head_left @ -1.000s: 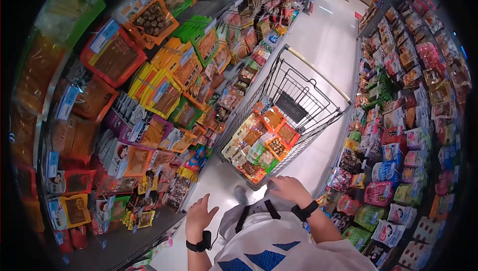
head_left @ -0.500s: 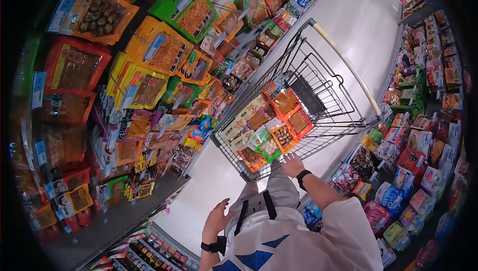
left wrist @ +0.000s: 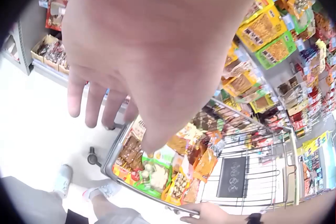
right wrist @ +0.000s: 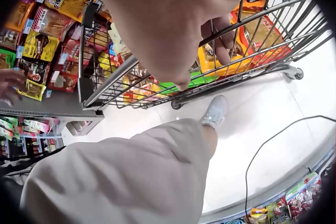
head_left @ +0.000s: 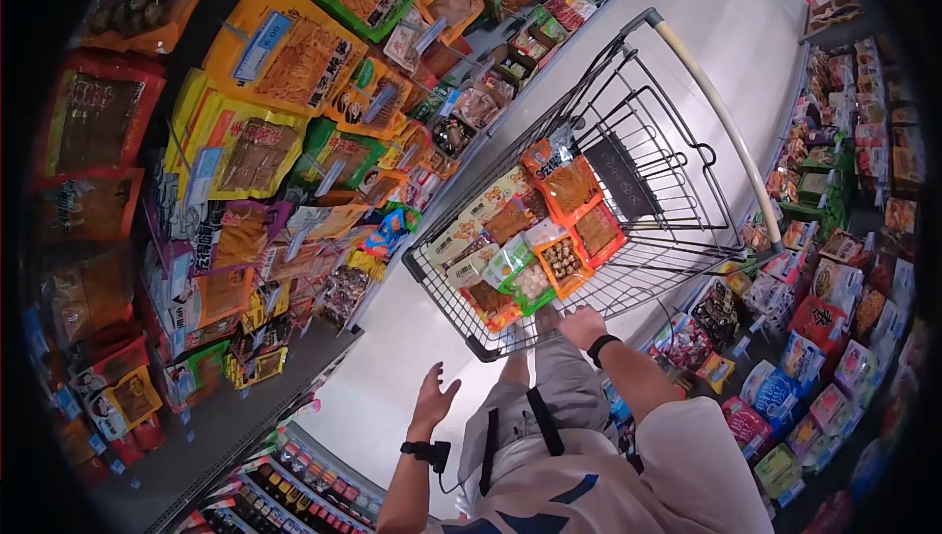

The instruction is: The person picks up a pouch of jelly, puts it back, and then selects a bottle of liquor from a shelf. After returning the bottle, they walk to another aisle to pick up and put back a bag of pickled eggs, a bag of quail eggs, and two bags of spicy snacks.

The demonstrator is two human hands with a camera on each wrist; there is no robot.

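A wire shopping cart (head_left: 471,333) stands in the aisle with several snack packets lying in its basket. Among them are an orange packet (head_left: 567,181), a red-edged packet (head_left: 596,233), an orange packet of small brown eggs (head_left: 562,264) and a green one with pale balls (head_left: 531,282). My right hand (head_left: 583,326) grips the cart's near top rail; in the right wrist view its fingers (right wrist: 223,50) curl over to the basket side while the thumb stays outside. My left hand (head_left: 433,401) hovers in the air left of the cart, fingers loosely spread and holding nothing.
Hanging snack packets (head_left: 260,151) fill the rack on the left. On the right, shelves of bagged goods (head_left: 819,318) line the aisle. The cart's handle (head_left: 721,112) is on its far side. A thin black cable (right wrist: 252,163) hangs beside my leg.
My right hand has come to the cart's rail and closed round it. The left hand stays raised and empty. The view has shifted, with the cart's handle now farther right.
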